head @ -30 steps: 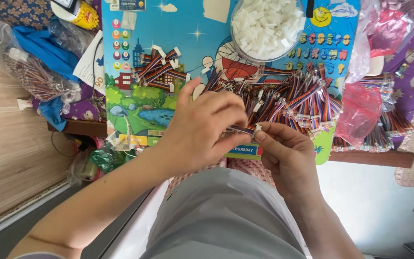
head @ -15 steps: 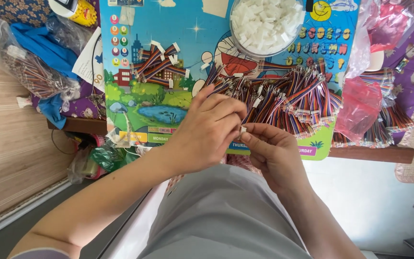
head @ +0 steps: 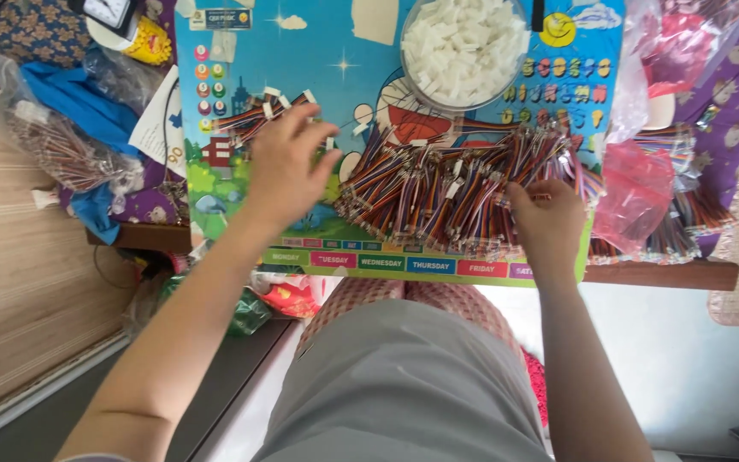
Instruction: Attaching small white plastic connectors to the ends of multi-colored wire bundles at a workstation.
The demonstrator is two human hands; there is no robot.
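While the left hand [head: 284, 167] lies spread, fingers apart, on a small wire bunch [head: 254, 115] near the board's [head: 241, 51] left edge, the right hand [head: 545, 218] pinches wires at the right end of the big wire pile [head: 446, 184], fingers together. A bowl [head: 464, 47] of white connectors sits at the board's far edge. Coloured label strips [head: 387, 261] run along its near edge. A red bag [head: 639, 192] lies off the right edge, a clear bag [head: 62, 150] of wires off the left. Half a second ago both hands met at the near edge over one wire; now they are well apart.
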